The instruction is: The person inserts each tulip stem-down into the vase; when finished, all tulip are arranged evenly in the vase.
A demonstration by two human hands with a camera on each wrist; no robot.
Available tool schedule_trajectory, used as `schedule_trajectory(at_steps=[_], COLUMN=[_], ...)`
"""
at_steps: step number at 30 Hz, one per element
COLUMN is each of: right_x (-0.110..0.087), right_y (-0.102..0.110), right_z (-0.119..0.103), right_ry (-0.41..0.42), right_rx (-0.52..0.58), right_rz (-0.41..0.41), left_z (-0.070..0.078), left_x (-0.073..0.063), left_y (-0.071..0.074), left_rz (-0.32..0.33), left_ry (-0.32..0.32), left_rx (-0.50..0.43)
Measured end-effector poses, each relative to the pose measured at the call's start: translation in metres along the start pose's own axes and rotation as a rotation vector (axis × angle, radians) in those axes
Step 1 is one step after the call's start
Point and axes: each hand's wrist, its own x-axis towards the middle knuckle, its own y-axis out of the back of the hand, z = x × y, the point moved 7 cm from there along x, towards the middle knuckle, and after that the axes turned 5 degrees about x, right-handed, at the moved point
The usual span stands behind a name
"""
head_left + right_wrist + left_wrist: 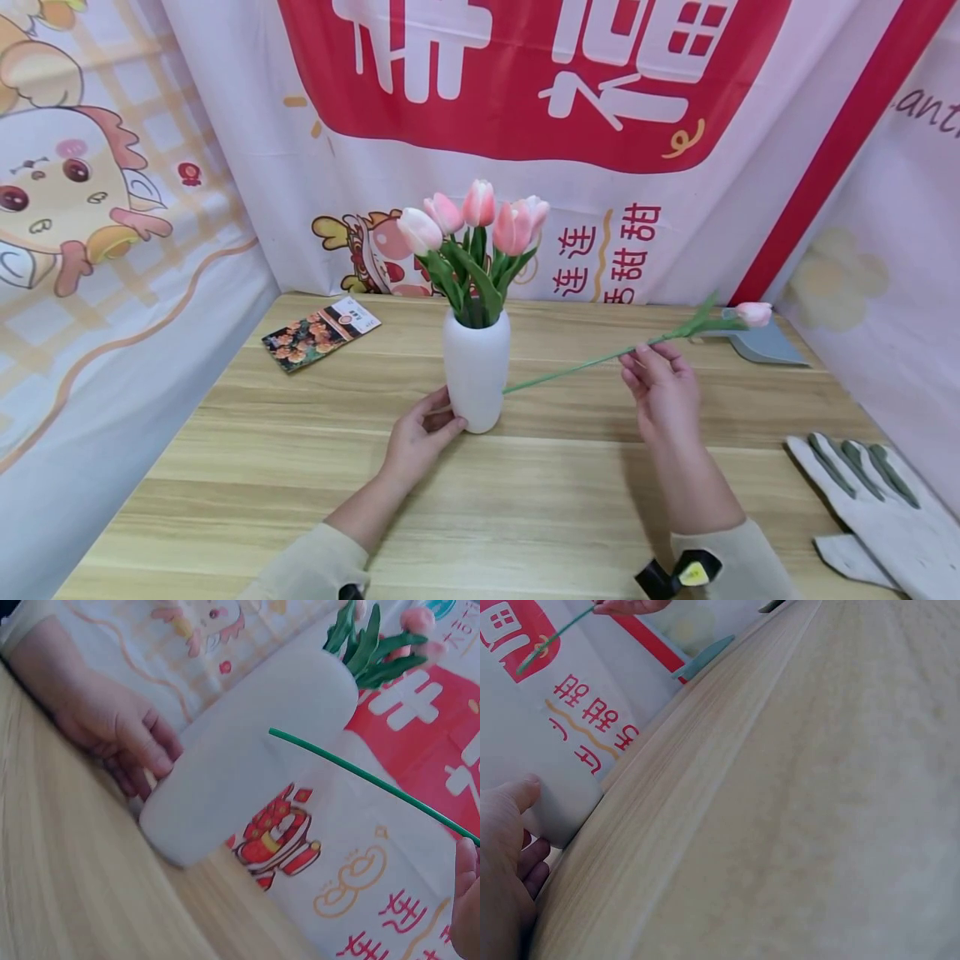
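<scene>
A white vase (476, 375) stands upright on the wooden table with several pink and white tulips (478, 204) in it. My left hand (422, 440) grips the vase low on its left side, with the thumb at the front and the fingers partly hidden behind it. To the right of the vase, my right hand (666, 390) pinches a single pink tulip (753, 314) by its green stem. The bloom points up to the right. In the right wrist view, the free end of the stem (337, 760) overlaps the vase's side.
A seed packet (321, 333) printed with orange flowers lies at the table's back left. Behind the tulip is a flat grey-blue object (768, 343). White and green work gloves (885, 508) rest at the right edge. Printed cloth (420, 142) hangs around the table.
</scene>
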Motion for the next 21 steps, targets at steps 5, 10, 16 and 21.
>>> schedule_trajectory(at_steps=[5,10,16,21], right_x=[-0.010,-0.019,-0.030,-0.042], right_y=[-0.018,-0.038,-0.060,-0.076], right_z=[-0.015,-0.029,-0.043,-0.052], right_ry=[0.068,0.129,0.225,0.325], right_rx=[0.076,0.131,0.159,0.173], right_rz=[-0.025,-0.060,-0.083,-0.098], left_z=[-0.001,0.001,0.002,0.003], left_x=[0.001,0.000,0.000,-0.001], left_y=[0.000,0.000,0.000,0.000], left_rz=[-0.006,-0.005,-0.002,-0.001], left_ry=[-0.004,-0.008,-0.009,-0.009], left_rx=[0.008,0.008,0.013,0.016])
